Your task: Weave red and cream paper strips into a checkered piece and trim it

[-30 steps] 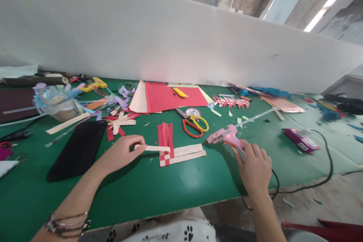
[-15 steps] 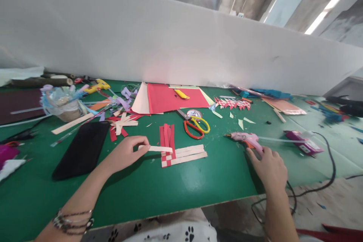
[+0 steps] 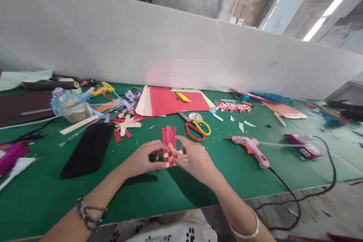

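Both hands meet at a small woven piece of red and cream paper strips (image 3: 170, 156) near the middle of the green table. My left hand (image 3: 146, 155) pinches its left edge between thumb and fingers. From the other side, my right hand (image 3: 195, 157) closes thumb and fingers on the checkered part, covering most of the cream strips that run right. Loose red strips (image 3: 169, 134) point away from the weave. To the right, a pink glue gun (image 3: 251, 146) lies on the table, out of my hands, with a clear glue stick in its back.
Scissors with red and yellow handles (image 3: 195, 130) lie beyond my right hand. A black phone-like slab (image 3: 87, 150) and cut strips (image 3: 126, 124) are on the left. Behind are red paper (image 3: 178, 107) with a yellow cutter (image 3: 183, 97), and a zigzag paper band (image 3: 234, 106).
My right hand has let go of the glue gun and moved left to the woven piece. My left hand has moved right, bringing the cream strip's end to the weave.
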Demonstrator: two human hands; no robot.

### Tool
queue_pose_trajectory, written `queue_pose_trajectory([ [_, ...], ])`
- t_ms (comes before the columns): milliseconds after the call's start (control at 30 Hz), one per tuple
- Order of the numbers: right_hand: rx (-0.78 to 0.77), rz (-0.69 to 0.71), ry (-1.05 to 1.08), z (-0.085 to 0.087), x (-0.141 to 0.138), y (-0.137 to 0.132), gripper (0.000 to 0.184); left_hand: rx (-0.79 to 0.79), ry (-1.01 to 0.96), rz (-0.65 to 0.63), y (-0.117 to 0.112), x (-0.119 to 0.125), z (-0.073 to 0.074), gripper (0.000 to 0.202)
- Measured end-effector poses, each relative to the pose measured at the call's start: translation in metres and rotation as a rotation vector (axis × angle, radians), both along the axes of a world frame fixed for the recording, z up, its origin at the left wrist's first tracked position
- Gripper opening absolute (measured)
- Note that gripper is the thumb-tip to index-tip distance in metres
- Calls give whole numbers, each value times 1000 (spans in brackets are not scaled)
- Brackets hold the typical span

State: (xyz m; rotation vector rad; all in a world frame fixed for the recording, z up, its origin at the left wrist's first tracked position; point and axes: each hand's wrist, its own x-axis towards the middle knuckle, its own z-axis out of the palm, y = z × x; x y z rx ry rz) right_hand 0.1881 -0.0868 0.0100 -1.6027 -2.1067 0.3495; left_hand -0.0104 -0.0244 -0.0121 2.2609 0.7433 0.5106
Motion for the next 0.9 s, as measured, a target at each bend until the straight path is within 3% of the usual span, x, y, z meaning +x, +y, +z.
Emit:
queue_pose_trajectory([
  [100,0,-64,76,1,0,9,13,96,18,-3,-1,1,-3,38],
  [233,-34,-143,288,-1,20,13,14,245,139,-35,-3,2,-3,29],
  [400,-12,-224,503,-13,52,15,18,319,276,-90,-4,4,-5,26],
  [600,-20,-250,396,-24,70,11,13,357,317,-69,-4,6,-6,29],
  [900,-4,-190,179,-35,74,7,23,379,321,-87,-4,5,-9,31],
])
